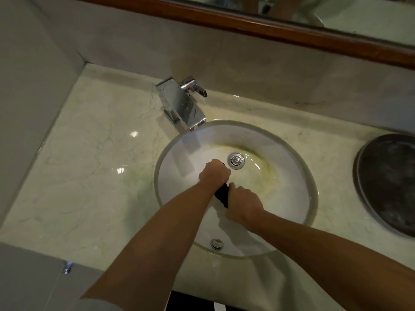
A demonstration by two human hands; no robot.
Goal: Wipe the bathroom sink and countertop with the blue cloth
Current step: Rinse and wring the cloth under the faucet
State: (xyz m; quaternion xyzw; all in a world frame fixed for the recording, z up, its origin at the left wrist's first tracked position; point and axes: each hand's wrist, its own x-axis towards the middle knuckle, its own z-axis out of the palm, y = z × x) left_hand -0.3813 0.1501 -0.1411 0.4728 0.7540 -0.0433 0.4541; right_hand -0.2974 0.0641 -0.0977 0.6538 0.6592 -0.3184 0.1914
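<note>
Both hands are inside the round white sink [175, 173], above the basin floor. The left hand [214, 172] is closed in a fist around the upper end of the blue cloth [222, 195]. The right hand [243, 204] is closed around the lower end of the same cloth. The cloth appears dark, almost black, in this light. It is bunched into a narrow strip that runs between the two fists, and only the short middle section is visible. Whether the cloth touches the basin surface cannot be determined.

Sink contents: a chrome drain plug [235, 160] sits at the basin centre, just beside the left hand. A yellowish stain [267, 173] curves around the drain on its far and right sides. A chrome overflow fitting [217, 244] is set in the near wall of the basin, between the two forearms.

A chrome faucet [182, 104] with a flat spout stands on the marble counter [89, 153] behind the sink, and its spout tip overhangs the rim. A dark round tray [388, 182] lies on the counter to the right of the sink, apart from it. A wood-framed mirror [336, 10] runs along the wall above.
</note>
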